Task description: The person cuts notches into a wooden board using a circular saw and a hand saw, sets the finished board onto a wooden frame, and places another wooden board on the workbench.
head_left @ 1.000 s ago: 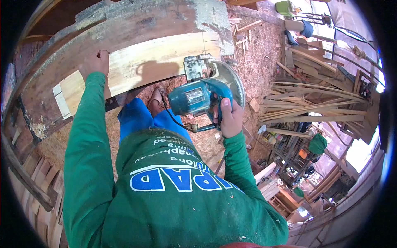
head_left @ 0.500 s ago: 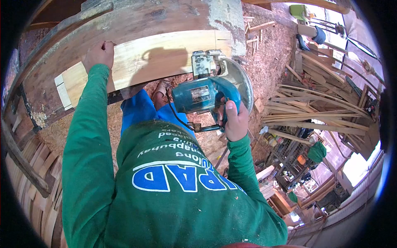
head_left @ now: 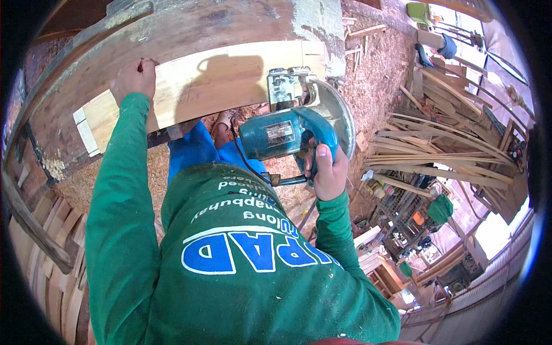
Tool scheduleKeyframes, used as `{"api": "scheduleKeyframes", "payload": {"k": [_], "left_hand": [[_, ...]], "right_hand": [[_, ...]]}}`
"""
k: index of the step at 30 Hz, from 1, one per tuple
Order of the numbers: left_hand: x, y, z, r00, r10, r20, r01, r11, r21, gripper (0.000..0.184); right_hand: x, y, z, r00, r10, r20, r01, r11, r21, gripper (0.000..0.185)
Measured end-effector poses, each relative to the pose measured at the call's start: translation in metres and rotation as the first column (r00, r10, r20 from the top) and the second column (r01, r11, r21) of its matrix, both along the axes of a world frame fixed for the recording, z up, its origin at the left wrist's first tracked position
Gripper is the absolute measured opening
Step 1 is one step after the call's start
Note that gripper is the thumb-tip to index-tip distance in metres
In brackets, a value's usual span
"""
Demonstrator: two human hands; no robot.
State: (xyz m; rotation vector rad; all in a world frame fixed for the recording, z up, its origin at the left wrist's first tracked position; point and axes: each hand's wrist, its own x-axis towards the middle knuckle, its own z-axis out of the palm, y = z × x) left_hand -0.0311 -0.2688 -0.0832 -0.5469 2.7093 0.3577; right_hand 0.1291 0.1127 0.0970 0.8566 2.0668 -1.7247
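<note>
A pale wooden board [head_left: 230,86] lies across the workbench [head_left: 190,29], with pencil lines near its right end and a small cut strip [head_left: 85,132] at its left end. On the board's left part rests my left hand [head_left: 135,79], its fingers curled closed; what they hold, if anything, is hidden. My right hand [head_left: 330,172] is wrapped round the rear handle of a blue circular saw [head_left: 282,135]. The saw's metal base touches the board's near edge towards the right end. Its round guard faces right, and its cord hangs beside the motor.
Sawdust and wood offcuts [head_left: 368,30] cover the floor beyond the bench's right end. Long curved strips [head_left: 443,155] are piled at the right, above a cluttered rack [head_left: 414,213]. More slats [head_left: 52,247] stand at the lower left. My legs are below the bench edge.
The saw and my right hand have shifted slightly right in view, along with the board and background. Both hands keep their hold, and the saw stays near the board's right end.
</note>
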Motion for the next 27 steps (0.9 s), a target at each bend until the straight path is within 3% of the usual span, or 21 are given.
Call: {"api": "scheduleKeyframes", "payload": {"k": [27], "left_hand": [[0.002,-0.001,-0.007,0.999,0.019,-0.040,-0.021,0.999,-0.047,0.049]], "right_hand": [[-0.007,-0.004,0.000,1.000,0.007,-0.006,-0.008,1.000,-0.022,0.042]]}}
